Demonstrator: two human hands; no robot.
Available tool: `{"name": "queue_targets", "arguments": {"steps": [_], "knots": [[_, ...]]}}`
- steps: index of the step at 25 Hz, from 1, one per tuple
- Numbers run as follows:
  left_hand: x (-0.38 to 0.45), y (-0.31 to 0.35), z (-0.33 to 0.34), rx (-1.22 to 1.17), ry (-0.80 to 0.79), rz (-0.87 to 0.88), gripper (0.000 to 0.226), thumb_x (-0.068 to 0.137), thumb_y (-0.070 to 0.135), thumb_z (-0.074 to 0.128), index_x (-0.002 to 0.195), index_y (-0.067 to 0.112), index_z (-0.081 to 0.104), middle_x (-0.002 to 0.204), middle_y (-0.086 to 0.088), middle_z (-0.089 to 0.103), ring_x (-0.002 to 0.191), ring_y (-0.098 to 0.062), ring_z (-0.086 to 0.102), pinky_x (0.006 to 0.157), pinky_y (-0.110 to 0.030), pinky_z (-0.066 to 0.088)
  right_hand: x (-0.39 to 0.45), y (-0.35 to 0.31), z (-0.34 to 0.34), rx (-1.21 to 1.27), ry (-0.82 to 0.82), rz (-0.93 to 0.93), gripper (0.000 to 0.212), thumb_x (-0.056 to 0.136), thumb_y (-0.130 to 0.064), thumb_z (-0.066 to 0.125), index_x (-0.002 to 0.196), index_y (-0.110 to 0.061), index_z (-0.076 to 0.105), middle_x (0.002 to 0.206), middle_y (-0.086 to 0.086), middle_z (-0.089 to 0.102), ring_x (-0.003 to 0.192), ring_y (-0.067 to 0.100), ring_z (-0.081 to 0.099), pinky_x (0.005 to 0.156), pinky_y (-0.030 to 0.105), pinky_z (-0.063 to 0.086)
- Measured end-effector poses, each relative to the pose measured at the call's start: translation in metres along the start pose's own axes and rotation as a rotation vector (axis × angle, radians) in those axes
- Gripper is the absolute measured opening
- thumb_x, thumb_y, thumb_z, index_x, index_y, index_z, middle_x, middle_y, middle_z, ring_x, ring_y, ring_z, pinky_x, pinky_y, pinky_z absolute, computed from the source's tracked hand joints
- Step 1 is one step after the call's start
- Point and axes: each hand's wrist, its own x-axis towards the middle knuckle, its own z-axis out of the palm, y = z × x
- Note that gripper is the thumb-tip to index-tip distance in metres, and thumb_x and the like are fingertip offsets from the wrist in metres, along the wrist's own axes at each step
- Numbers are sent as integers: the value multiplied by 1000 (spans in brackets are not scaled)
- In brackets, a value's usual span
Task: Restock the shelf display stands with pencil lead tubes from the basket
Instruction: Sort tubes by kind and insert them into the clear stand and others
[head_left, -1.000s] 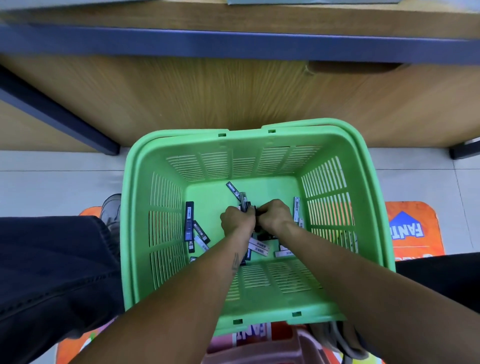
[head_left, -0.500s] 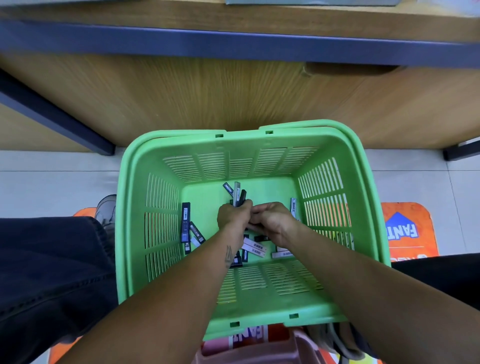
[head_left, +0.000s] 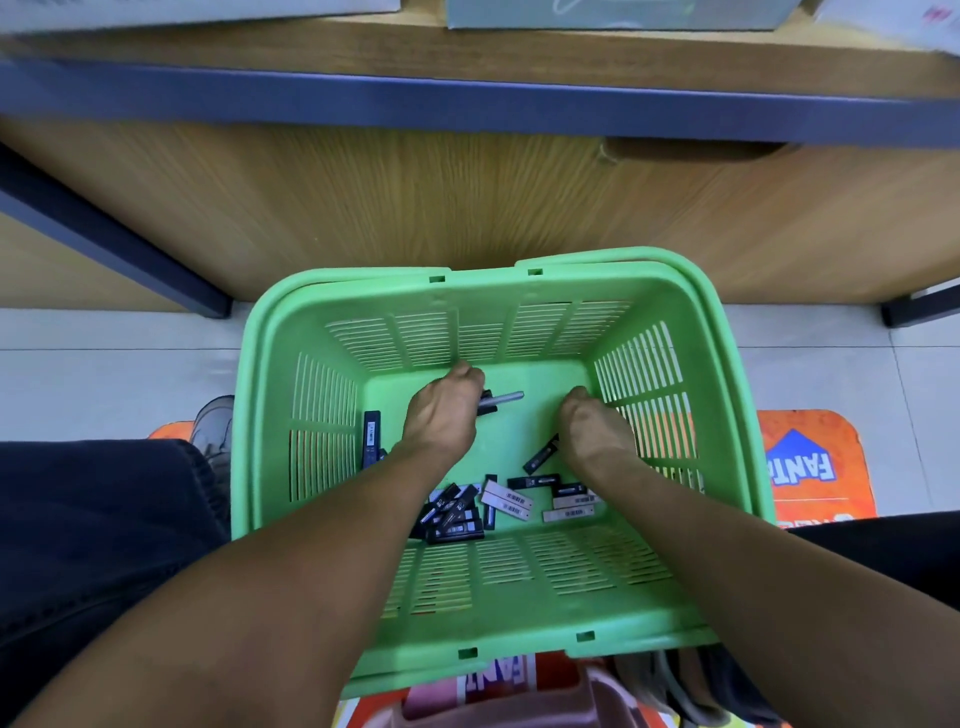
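Head view: both hands down in green basket (head_left: 737, 415). Left hand (head_left: 441, 410) curled round several lead tubes (head_left: 501, 401), ends poking right. Right hand (head_left: 587, 421) curled at basket's right wall, contents hidden, cannot tell. Loose tubes (head_left: 511, 500) heaped at basket's near wall, nearer wrists than fingers, axes mixed. Barcodes visible, print unreadable. Mat (head_left: 802, 462) right of basket reads "FANT", inverted.

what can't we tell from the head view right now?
- Left hand: grips a bundle of tubes; its own fingers hide the count.
- Right hand: fingers curled away from the camera, so the grip and anything in it are hidden.
- Loose tubes on the basket floor: label print too small to read; both forearms cover some.
- Shelf: cut off by the top edge and motion-blurred; no display stands visible.
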Motion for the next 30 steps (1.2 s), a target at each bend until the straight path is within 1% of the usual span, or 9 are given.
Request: {"name": "queue_targets", "arguments": {"steps": [3, 5, 7, 11, 14, 19, 23, 26, 30], "knots": [[5, -6, 0, 145, -58, 13, 54, 77, -24, 46, 122, 6, 53, 148, -12, 43, 98, -32, 64, 82, -41, 54, 4, 1, 11, 66, 22, -8, 45, 93, 10, 49, 134, -3, 36, 81, 5, 54, 69, 21, 59, 59, 32, 53], [5, -7, 3, 187, -83, 30, 50, 79, -22, 47, 121, 6, 52, 129, -13, 53, 94, -31, 62, 76, -39, 50, 8, 5, 15, 99, 6, -26, 42, 95, 5, 47, 132, -9, 33, 81, 5, 57, 66, 20, 59, 55, 34, 52], [3, -5, 9, 175, -136, 38, 42, 83, -15, 52, 119, 7, 52, 110, -12, 55, 88, -30, 61, 72, -37, 49, 9, 4, 15, 188, -1, -3, 28, 102, -6, 39, 129, -14, 37, 83, 6, 58, 70, 24, 63, 63, 40, 59], [2, 2, 14, -89, -271, -122, 27, 88, 15, 67, 104, 10, 47, 95, -9, 57, 76, -25, 55, 62, -32, 41, 7, -4, 19, 275, 14, 40, 50, 101, -37, 56, 132, -6, 31, 94, 9, 63, 78, 27, 64, 63, 37, 53], [2, 5, 14, -459, -394, -250, 30, 87, 20, 66, 106, 11, 45, 90, -8, 53, 69, -22, 53, 52, -29, 41, 10, -11, 25, 297, -7, 62, 42, 93, -17, 65, 121, -5, 36, 106, 14, 63, 89, 33, 65, 65, 35, 47], [-3, 3, 16, -641, -447, -281, 13, 92, 22, 60, 94, 14, 49, 84, -8, 54, 66, -21, 48, 56, -28, 39, 14, -14, 28, 231, -6, 59, 14, 92, -9, 60, 102, -7, 51, 100, 10, 64, 83, 28, 62, 66, 31, 47], [-4, 6, 14, -868, -419, -356, 8, 92, 7, 57, 93, 11, 50, 83, -13, 62, 64, -20, 60, 55, -29, 46, 18, -16, 22, 165, 3, 40, 11, 92, 0, 53, 100, -7, 55, 93, 8, 55, 81, 26, 59, 65, 31, 46], [-3, 6, 11, -999, -362, -402, 15, 86, -3, 63, 93, 8, 54, 80, -18, 65, 58, -21, 62, 53, -30, 51, 26, -17, 13, 462, -49, 104, 15, 84, -7, 71, 82, -11, 57, 88, 7, 66, 79, 27, 67, 67, 35, 56], [-5, 7, -2, -1212, -389, -382, 19, 89, -4, 67, 108, -5, 63, 93, -24, 71, 77, -33, 71, 75, -45, 57, 19, -18, -12, 1094, -115, 52, 21, 78, 5, 80, 88, -8, 67, 85, 10, 74, 71, 24, 72, 70, 37, 62]]}}
